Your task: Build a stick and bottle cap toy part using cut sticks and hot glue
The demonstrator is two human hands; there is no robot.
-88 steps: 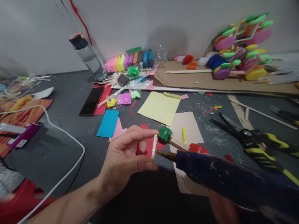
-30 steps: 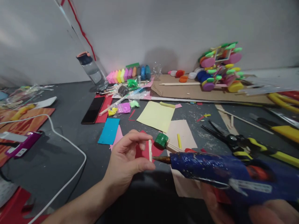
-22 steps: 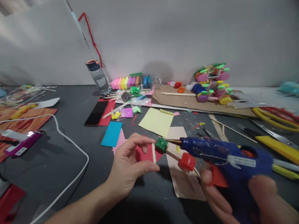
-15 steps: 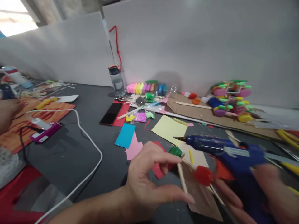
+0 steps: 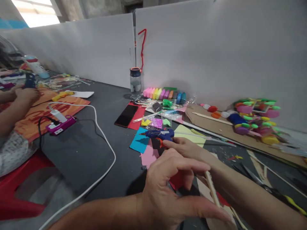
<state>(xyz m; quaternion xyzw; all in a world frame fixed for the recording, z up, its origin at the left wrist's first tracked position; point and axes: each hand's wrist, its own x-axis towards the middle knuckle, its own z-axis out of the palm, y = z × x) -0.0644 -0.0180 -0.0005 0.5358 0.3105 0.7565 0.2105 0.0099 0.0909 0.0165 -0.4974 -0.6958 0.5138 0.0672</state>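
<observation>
The right hand (image 5: 184, 147) reaches out toward the middle of the dark grey bench (image 5: 79, 150) and its fingers are curled around the handle of the blue hot glue gun (image 5: 159, 134), whose metal tip points left over a flat blue sheet of paper (image 5: 140, 144) and a pink sheet of paper (image 5: 148, 156). The left hand (image 5: 168, 188) is close to the near edge of the bench, and its fingers are bent and pinch a thin pale wooden stick (image 5: 212, 189) between thumb and fingertips. The stick slants down toward the near edge. A red piece shows just under the left hand, but the hand hides most of it, so I cannot tell what it is. A pale yellow sheet of paper (image 5: 192, 132) lies just past the glue gun. A black flat phone (image 5: 126, 115) lies on a red sheet further back, and a clear bottle with a dark lid (image 5: 135, 82) stands by the white wall. Another person's hand (image 5: 26, 95) is at the far left edge. To do this well, I think the glue gun should rest with its hot tip off the paper and away from fingers, and the left hand should keep the stick steady and not squeeze too hard, since it looks thin and could snap.
</observation>
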